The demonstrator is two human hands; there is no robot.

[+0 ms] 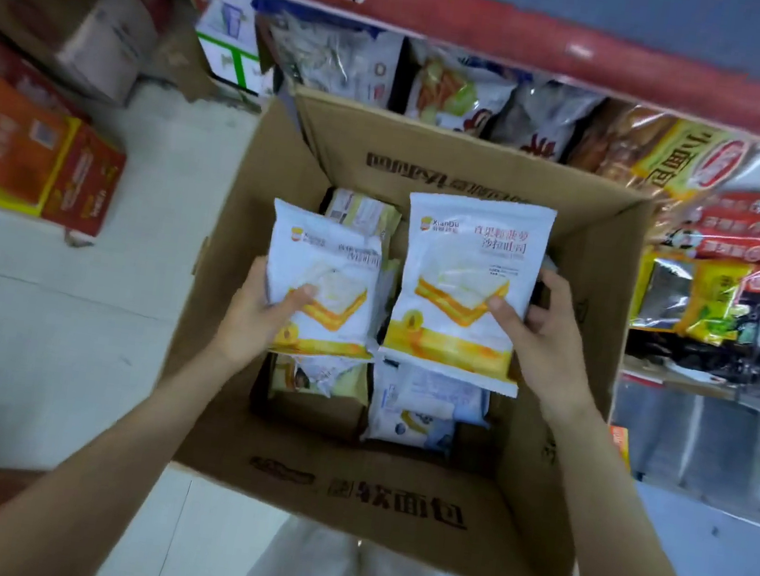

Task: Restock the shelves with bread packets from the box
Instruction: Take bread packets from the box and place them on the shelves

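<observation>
The left hand grips a white-and-yellow bread packet by its lower left edge, thumb laid across the front, fingers curled behind; the right hand holds a second, larger-looking packet the same way from its right edge, thumb on the printed sandwich; the two packets stand side by side, their inner edges just about touching, both lifted above the open cardboard box that lies under both hands; below the hands, in the bottom of the box, more packets lie flat, and another packet peeks out beyond the left hand's packet; beyond the hands, past the far flap of the box, a red-edged shelf carries bagged breads; left of the left hand, orange cartons sit on the pale floor
</observation>
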